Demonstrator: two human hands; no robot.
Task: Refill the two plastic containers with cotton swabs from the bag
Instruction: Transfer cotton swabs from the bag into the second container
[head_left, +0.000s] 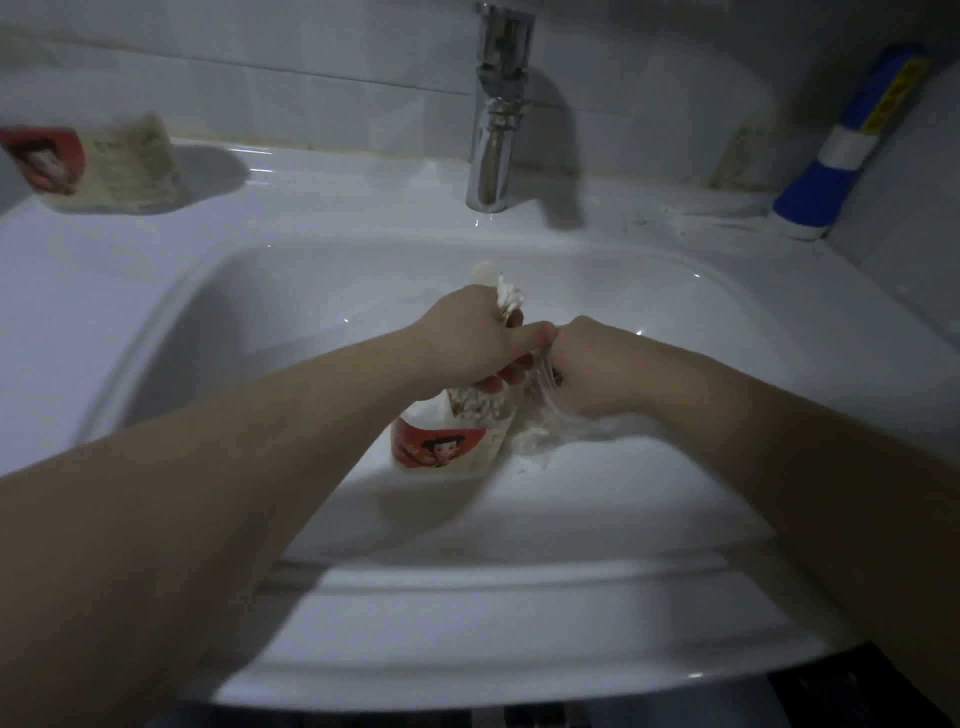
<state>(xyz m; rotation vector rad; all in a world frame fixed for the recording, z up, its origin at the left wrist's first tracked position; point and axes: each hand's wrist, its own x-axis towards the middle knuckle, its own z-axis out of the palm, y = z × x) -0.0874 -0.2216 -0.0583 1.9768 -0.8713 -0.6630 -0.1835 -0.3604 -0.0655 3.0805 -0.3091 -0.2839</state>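
Over the basin my left hand (475, 343) grips a bunch of cotton swabs (509, 299), their white tips sticking up above my fist. Below that hand a plastic container (447, 447) with a red and cream label holds several swabs at its mouth. My right hand (592, 369) pinches the clear plastic bag (545, 426), which hangs crumpled just right of the container. A second container (98, 166) with the same label stands on the sink ledge at far left.
The white sink (311, 208) fills the view, with a chrome tap (496, 114) at the back centre. A blue and white tube (852, 140) leans against the tiled wall at the back right. White crumbs lie on the ledge beside it.
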